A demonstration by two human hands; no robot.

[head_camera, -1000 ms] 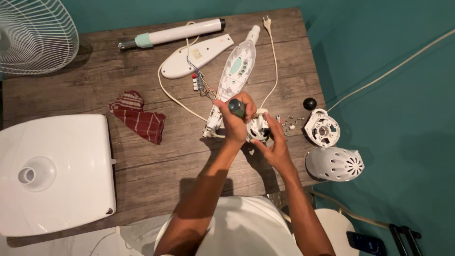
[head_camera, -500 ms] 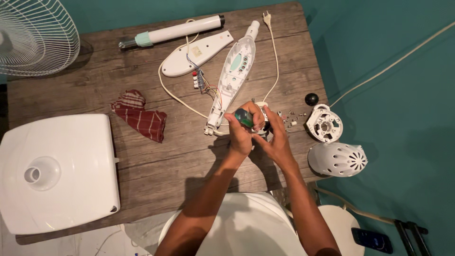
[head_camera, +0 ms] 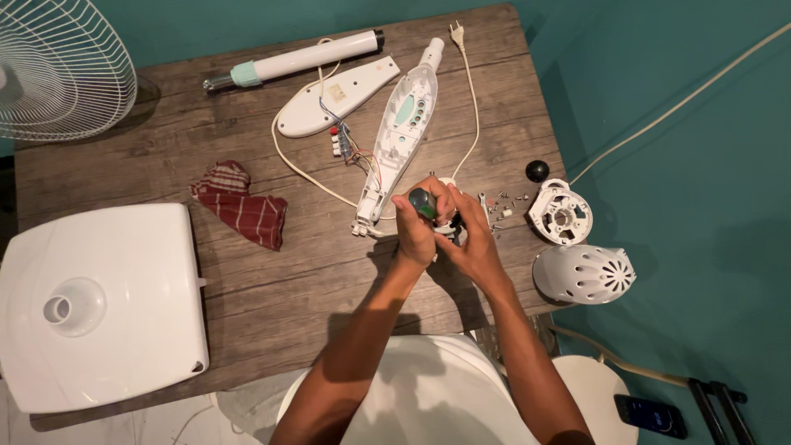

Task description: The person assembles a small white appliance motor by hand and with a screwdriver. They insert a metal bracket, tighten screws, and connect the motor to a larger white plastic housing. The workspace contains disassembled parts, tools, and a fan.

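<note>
- Green-handled screwdriver (head_camera: 423, 202) is gripped in the left hand (head_camera: 416, 231), fist wrapped tight around it, tip pointing down and hidden from view.
- Right hand (head_camera: 471, 241) sits just beside it, fingers curled around a small white part (head_camera: 449, 229) on the bench (head_camera: 288, 280); can't tell exactly what that part is, the hands cover most of it.
- Touching that spot from above is the long white open casing (head_camera: 401, 136), tilted, with pale green bits inside and loose wires (head_camera: 344, 144) hanging off its left side.
- Right of the hands: a little scatter of screws (head_camera: 504, 203), then a round white motor mount (head_camera: 559, 214), a black knob (head_camera: 537, 170) and a vented white dome cover (head_camera: 583, 274) right at the bench edge.
- Further out: white cover half (head_camera: 336, 96), white tube with green collar (head_camera: 292, 60), red checked cloth (head_camera: 241, 208), big white square base (head_camera: 99, 305) on the left, fan grille (head_camera: 58, 70) top left.
- Most open wood is between the cloth and the hands.
</note>
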